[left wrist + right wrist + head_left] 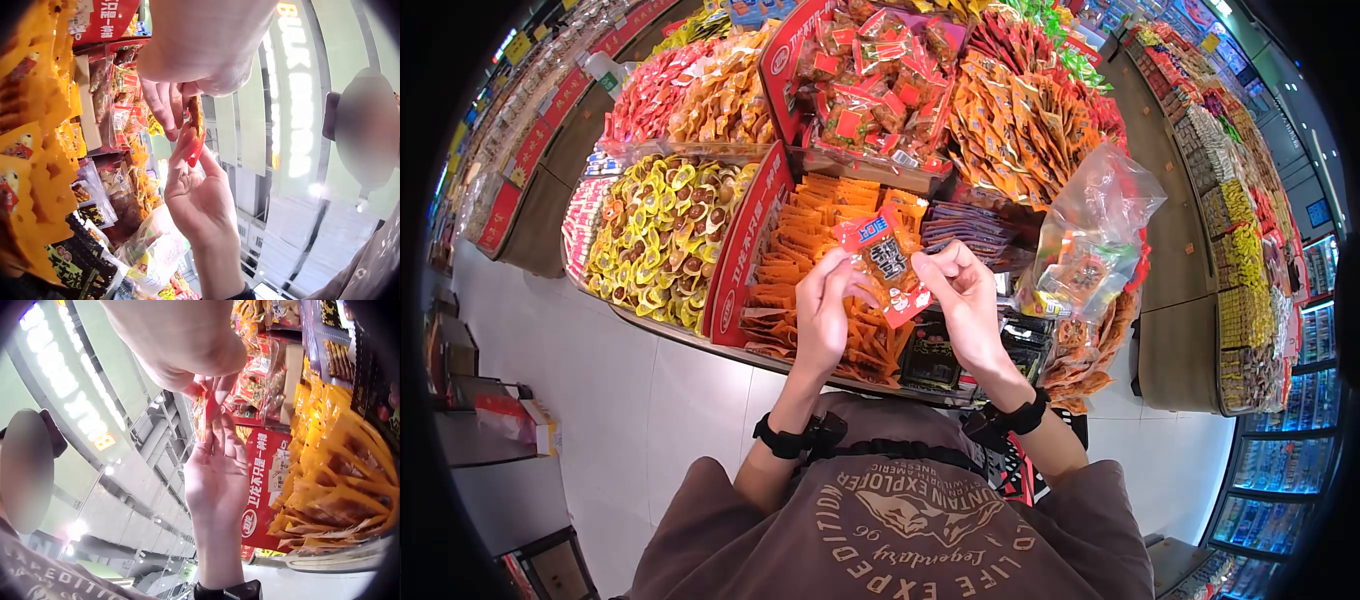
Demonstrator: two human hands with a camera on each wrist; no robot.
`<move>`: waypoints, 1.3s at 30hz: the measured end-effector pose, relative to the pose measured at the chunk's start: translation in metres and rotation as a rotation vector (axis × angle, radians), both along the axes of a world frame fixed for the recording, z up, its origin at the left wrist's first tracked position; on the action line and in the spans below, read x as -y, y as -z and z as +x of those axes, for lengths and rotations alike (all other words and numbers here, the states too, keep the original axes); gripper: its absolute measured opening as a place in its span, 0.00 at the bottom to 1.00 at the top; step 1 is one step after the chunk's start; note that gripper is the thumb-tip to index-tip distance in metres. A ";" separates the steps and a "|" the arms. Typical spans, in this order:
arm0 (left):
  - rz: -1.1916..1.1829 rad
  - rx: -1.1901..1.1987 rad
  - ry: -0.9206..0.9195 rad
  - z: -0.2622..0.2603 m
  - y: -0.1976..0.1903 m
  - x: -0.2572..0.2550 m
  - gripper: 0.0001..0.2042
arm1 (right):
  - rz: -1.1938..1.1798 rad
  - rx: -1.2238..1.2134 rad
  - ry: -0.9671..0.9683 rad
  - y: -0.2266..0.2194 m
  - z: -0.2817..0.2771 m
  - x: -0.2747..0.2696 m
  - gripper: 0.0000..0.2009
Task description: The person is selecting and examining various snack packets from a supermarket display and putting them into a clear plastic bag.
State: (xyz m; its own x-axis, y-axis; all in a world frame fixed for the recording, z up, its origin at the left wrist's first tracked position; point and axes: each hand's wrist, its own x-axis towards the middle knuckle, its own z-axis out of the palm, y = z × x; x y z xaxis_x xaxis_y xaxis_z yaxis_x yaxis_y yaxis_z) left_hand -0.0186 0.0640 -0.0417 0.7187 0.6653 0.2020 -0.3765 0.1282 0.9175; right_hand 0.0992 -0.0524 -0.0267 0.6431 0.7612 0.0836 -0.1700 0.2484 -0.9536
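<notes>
A small red and orange snack packet point(885, 262) with printed characters is held up between both hands, over the orange packets. My left hand point(824, 312) holds its left edge with thumb and fingers. The thumb and fingers of my right hand point(968, 305) pinch its right side. In the left wrist view the packet point(197, 134) shows edge-on, with the right hand point(203, 203) below it. The right wrist view shows the left hand point(215, 469) with fingers extended along the packet point(201, 415).
Orange packets point(785, 262) fill the bin below, beside a red divider point(740, 255). Yellow-wrapped snacks point(665, 235) lie at left. At right a clear plastic bag point(1095, 215) with packets inside rests on the display. Red-labelled bags point(875, 95) stand behind.
</notes>
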 end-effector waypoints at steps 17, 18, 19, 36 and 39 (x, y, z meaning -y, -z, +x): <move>0.012 -0.007 -0.065 -0.031 -0.035 -0.019 0.04 | 0.018 0.208 -0.083 -0.026 -0.032 -0.016 0.06; 0.013 -0.008 -0.059 -0.031 -0.037 -0.020 0.04 | 0.018 0.192 -0.079 -0.026 -0.033 -0.016 0.06; 0.035 -0.004 -0.063 -0.031 -0.038 -0.020 0.02 | 0.017 0.176 -0.074 -0.026 -0.035 -0.016 0.06; 0.155 -0.188 0.022 -0.037 -0.029 -0.015 0.04 | -0.081 0.183 -0.059 -0.023 -0.042 -0.001 0.04; 0.154 -0.120 0.053 -0.037 -0.025 -0.014 0.04 | -0.083 0.188 -0.091 -0.025 -0.041 -0.001 0.05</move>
